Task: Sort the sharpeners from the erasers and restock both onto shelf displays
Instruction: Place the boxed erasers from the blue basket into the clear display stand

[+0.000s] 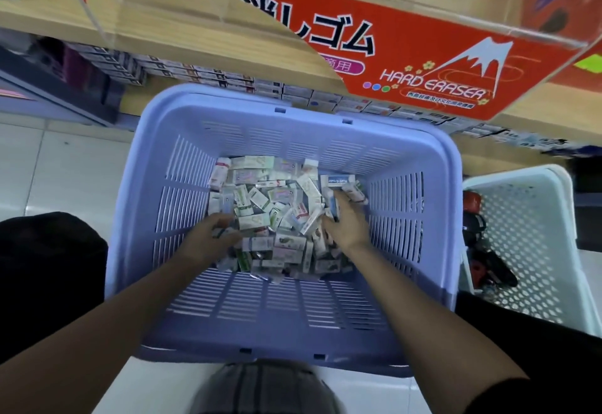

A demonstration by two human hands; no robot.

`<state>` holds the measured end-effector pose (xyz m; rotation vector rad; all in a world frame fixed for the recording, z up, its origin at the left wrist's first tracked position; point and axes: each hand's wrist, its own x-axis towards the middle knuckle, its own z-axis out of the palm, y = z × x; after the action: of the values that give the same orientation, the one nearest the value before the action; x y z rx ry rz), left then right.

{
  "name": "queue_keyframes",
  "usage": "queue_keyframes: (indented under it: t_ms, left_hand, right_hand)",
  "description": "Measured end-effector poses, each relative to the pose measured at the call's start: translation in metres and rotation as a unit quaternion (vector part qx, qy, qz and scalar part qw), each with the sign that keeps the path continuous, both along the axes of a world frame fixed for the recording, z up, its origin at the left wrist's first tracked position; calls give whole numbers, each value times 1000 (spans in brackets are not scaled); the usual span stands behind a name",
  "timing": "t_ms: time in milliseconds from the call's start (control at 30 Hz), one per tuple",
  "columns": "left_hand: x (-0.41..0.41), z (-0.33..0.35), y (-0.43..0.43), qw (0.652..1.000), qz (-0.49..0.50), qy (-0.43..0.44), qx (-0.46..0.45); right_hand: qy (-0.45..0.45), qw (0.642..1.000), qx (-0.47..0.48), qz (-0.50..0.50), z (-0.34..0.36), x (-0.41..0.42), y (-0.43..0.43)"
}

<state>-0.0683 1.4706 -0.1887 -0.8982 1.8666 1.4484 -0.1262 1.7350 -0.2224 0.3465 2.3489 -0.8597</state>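
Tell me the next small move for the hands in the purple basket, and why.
Likely lift the right hand out of the purple basket, carrying the erasers it grips, up to the red HARD ERASER display just above. Its fingers curl round a few, while the left hand is half buried in the pile, its grip unclear.

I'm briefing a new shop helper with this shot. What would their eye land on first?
The big lilac basket in the middle, with a heap of boxed erasers on its bottom and the left hand and right hand in that heap. Above it, a red display box marked HARD ERASER spans the top; a white basket stands at the right.
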Motion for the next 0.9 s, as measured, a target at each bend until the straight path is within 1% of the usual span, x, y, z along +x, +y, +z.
queue_keyframes:
  t_ms: [33, 100, 200, 300, 367, 400, 500, 600, 700, 767, 833, 900]
  left_hand:
    - [0, 2, -1, 1000, 13, -5, 6]
    - [-2, 8, 0, 999, 31, -4, 15]
    - [-6, 21, 4, 1000, 4, 7, 11]
    - [-15, 38, 12, 999, -34, 28, -21]
    - [-24, 57, 20, 997, -63, 38, -19]
    - [-28, 69, 23, 996, -78, 38, -9]
    - [-44, 119, 36, 990, -108, 83, 26]
    - [-57, 174, 42, 986, -84, 129, 55]
    - [-60, 222, 46, 982, -76, 122, 124]
    - [-56, 249, 52, 973, -86, 113, 181]
    - [-52, 271, 60, 957, -87, 121, 248]
    - [-49, 290, 67, 945, -81, 154, 276]
  right_hand:
    - [1, 1000, 11, -9, 0, 0, -5]
    - [0, 999, 3, -34, 4, -1, -9]
    - [-4, 997, -43, -70, 23, 1, -5]
    - [9, 986, -117, -120, 58, 0, -7]
    - [-11, 966, -202, -161, 91, -3, -14]
    - [-23, 957, -238, -165, 110, -6, -18]
    - [-42, 946, -297, -120, 167, -11, -29]
    - [-8, 951, -301, -65, 219, -13, -40]
    - [60, 955, -286, -41, 262, -9, -47]
    - [135, 952, -273, -13, 287, -2, -51]
    - [210, 947, -239, 47, 310, 7, -56]
    - [247, 941, -205, 108, 331, 13, -60]
